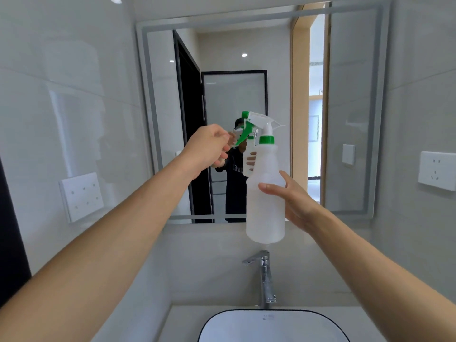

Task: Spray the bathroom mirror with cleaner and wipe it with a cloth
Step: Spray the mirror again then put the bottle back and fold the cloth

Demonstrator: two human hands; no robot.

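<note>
White basin, chrome tap, right hand grasping spray bottle, left hand pinching trigger, mirror

Head view faces mirror closely, above sink.

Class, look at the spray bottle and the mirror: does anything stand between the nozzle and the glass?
Nothing visible does. The right hand holds the spray bottle upright before the mirror, the left hand is at its green trigger, beside the nozzle rather than in front.
</note>
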